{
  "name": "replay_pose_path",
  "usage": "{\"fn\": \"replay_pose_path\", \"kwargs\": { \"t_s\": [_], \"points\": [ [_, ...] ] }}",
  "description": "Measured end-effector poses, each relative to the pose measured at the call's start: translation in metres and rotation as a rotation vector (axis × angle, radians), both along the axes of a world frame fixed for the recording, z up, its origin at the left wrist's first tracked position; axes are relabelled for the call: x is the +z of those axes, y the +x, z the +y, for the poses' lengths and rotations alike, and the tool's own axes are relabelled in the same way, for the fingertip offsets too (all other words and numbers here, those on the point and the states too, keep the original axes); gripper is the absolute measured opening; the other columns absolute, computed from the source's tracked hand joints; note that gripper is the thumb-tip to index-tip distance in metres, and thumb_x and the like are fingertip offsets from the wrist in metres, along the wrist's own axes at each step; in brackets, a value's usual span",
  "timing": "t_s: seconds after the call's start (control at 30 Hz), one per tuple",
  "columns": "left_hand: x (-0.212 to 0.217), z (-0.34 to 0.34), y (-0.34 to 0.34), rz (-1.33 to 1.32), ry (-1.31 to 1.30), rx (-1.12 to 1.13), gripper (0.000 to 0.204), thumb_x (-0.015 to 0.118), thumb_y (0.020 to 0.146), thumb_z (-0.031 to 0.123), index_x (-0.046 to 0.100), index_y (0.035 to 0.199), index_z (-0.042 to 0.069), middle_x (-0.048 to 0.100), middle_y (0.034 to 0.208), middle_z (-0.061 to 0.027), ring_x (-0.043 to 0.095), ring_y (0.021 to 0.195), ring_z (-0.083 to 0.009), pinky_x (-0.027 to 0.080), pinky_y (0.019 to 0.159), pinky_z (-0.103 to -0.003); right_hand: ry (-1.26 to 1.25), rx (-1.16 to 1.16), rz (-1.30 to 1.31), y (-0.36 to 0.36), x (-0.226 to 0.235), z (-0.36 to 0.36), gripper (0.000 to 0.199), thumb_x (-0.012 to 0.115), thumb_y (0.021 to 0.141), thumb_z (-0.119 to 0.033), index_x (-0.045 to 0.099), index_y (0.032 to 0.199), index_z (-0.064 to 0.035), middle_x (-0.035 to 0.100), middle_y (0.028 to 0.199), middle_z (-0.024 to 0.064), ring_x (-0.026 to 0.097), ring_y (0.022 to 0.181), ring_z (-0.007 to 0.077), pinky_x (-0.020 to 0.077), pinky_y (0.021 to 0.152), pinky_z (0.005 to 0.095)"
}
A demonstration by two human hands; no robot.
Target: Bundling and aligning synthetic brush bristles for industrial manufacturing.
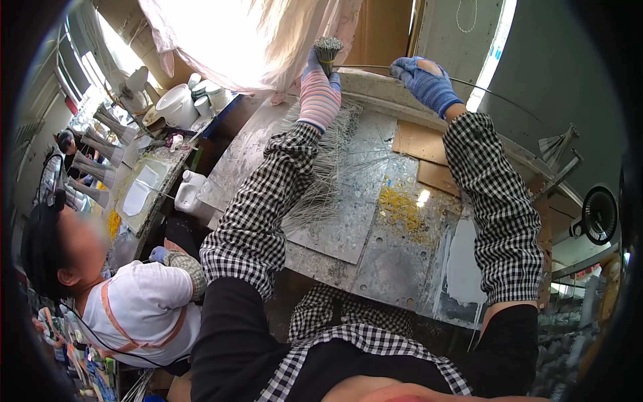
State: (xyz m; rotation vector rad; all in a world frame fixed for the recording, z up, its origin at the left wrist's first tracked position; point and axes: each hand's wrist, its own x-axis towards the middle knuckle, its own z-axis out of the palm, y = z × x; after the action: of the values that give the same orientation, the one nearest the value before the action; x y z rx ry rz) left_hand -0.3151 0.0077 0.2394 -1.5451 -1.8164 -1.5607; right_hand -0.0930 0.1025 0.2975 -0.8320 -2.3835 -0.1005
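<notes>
My left hand (319,99), in a pink-and-blue striped glove, is stretched out over the far side of the workbench. Its fingers close around an upright bundle of thin wires (327,51), whose pale, beaded-looking tips show at the top above a yellow band. To the right, my right hand (424,82) wears a blue glove with a light patch on its back. That hand is closed on a thin dark rod (362,66), which runs left to the bundle and curves away to the right. Many loose wires (318,191) lie on the bench below my left forearm.
Yellow rubber bands (402,211) are scattered on the metal-topped bench (385,264), near cardboard pieces (418,142). A co-worker (144,301) sits at the left. White tubs (176,106) and a white jug (191,190) stand beyond them. A small fan (598,214) is at the right.
</notes>
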Motion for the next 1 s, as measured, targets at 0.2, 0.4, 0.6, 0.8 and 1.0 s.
{"fn": "replay_pose_path", "kwargs": {
  "t_s": [0.2, 0.4, 0.6, 0.8, 1.0],
  "points": [
    [-0.002, -0.003, -0.001, -0.855, 0.252, -0.479, 0.048, 0.055, 0.104, 0.038, 0.054, 0.141, 0.008, 0.059, 0.126, -0.0049, 0.052, 0.118, -0.0156, 0.043, 0.106, -0.023, -0.006, -0.015, 0.023, -0.012, -0.001, -0.007, 0.03, 0.059, 0.099, -0.035, 0.075, 0.114, -0.0139, 0.075, 0.107, 0.0066, 0.071, 0.098, 0.0254, 0.0552, 0.089, 0.0351],
    [0.003, -0.009, -0.041, -0.581, -0.11, -0.579, 0.055, 0.071, 0.095, 0.016, 0.048, 0.145, 0.007, 0.068, 0.116, -0.0083, 0.064, 0.099, -0.017, 0.055, 0.091, -0.031, -0.007, -0.067, -0.046, -0.01, -0.001, -0.007, 0.028, 0.057, 0.1, -0.034, 0.076, 0.113, -0.0185, 0.076, 0.108, 0.0026, 0.071, 0.099, 0.023, 0.0554, 0.09, 0.0347],
    [0.001, 0.006, -0.046, -0.636, -0.084, -0.718, 0.061, 0.076, 0.09, 0.009, 0.05, 0.145, 0.011, 0.07, 0.113, -0.0058, 0.066, 0.1, -0.0162, 0.055, 0.089, -0.032, 0.046, -0.048, 0.0, -0.014, -0.001, -0.007, 0.028, 0.057, 0.1, -0.036, 0.076, 0.112, -0.0193, 0.076, 0.104, 0.0029, 0.072, 0.096, 0.0236, 0.0559, 0.088, 0.0365],
    [0.008, -0.005, 0.016, -0.271, 0.102, 0.024, 0.061, 0.064, 0.088, -0.01, 0.054, 0.143, 0.016, 0.069, 0.112, -0.0035, 0.064, 0.101, -0.0132, 0.052, 0.093, -0.027, 0.061, -0.043, 0.049, -0.008, -0.011, 0.0, 0.028, 0.06, 0.098, -0.038, 0.077, 0.109, -0.0189, 0.077, 0.101, 0.0037, 0.072, 0.094, 0.024, 0.0561, 0.087, 0.037],
    [0.016, -0.012, -0.007, -0.678, -0.04, -0.599, 0.064, 0.063, 0.088, -0.014, 0.051, 0.143, 0.016, 0.064, 0.123, -0.0016, 0.061, 0.102, -0.0111, 0.052, 0.094, -0.024, -0.004, -0.03, 0.072, -0.009, -0.005, 0.0, 0.027, 0.062, 0.097, -0.039, 0.078, 0.108, -0.0195, 0.076, 0.102, 0.0039, 0.072, 0.094, 0.0232, 0.0557, 0.087, 0.0368]
  ]
}}
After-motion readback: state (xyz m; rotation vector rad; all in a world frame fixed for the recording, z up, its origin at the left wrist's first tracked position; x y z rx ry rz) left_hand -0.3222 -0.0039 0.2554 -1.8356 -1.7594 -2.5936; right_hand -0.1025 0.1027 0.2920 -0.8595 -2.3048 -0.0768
